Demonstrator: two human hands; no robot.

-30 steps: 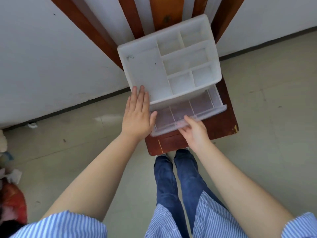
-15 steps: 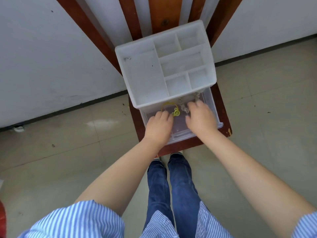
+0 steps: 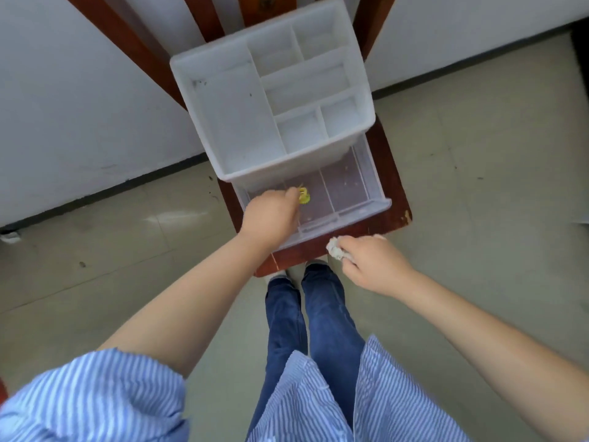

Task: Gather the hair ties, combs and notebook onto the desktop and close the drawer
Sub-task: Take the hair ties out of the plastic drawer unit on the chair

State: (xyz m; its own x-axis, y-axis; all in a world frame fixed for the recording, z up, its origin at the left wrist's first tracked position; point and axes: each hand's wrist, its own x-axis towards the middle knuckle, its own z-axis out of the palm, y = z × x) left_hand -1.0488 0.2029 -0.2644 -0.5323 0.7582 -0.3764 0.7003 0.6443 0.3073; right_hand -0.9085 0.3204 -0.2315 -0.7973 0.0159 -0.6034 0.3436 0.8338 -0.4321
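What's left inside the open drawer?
Inside the drawer, only a yellow hair tie shows, pinched by the left hand. The middle and right sections look bare. That hand covers most of the left section, and the organizer hides the drawer's back.

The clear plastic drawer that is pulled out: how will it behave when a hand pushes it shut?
The drawer looks thin and nearly empty, so it probably slides easily. The white organizer above it also looks light and empty, so a hard push may shift it on the wooden table.
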